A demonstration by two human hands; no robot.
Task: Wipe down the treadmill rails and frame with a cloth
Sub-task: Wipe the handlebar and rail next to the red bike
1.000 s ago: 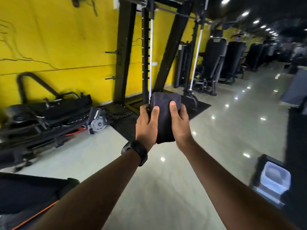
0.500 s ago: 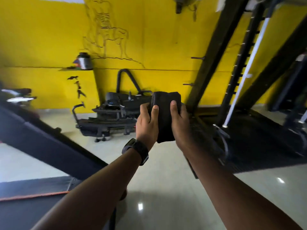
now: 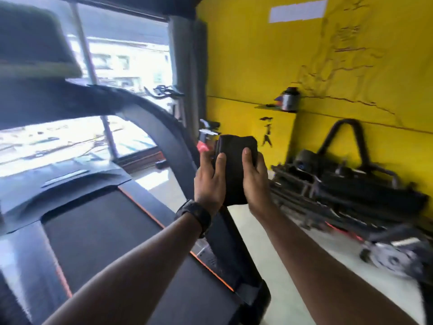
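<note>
Head view, looking down along two bare forearms. Held up between both hands: a dark folded cloth (image 3: 235,174), upright, in the air above the right edge of the treadmill deck and just in front of the curved right upright (image 3: 180,148); whether touching the upright, cannot tell. Left hand (image 3: 209,181) gripping the cloth's left side, thumb laid on the near face, fingers curled out of sight behind; black watch (image 3: 195,215) on that wrist. Right hand (image 3: 255,181) gripping the right side likewise, thumb on the near face, fingers wrapped round the far edge. Below and to the left: black treadmill belt (image 3: 98,231), orange stripe along its right edge, dark side rail (image 3: 145,195) just beyond the stripe. Blurred console (image 3: 30,43) at upper left, bright window (image 3: 121,55) behind. Right of the treadmill: pale glossy floor (image 3: 293,266), yellow wall (image 3: 257,66), black folded machine (image 3: 351,184) at the wall's foot, metal bottle (image 3: 289,99) on a small shelf.
</note>
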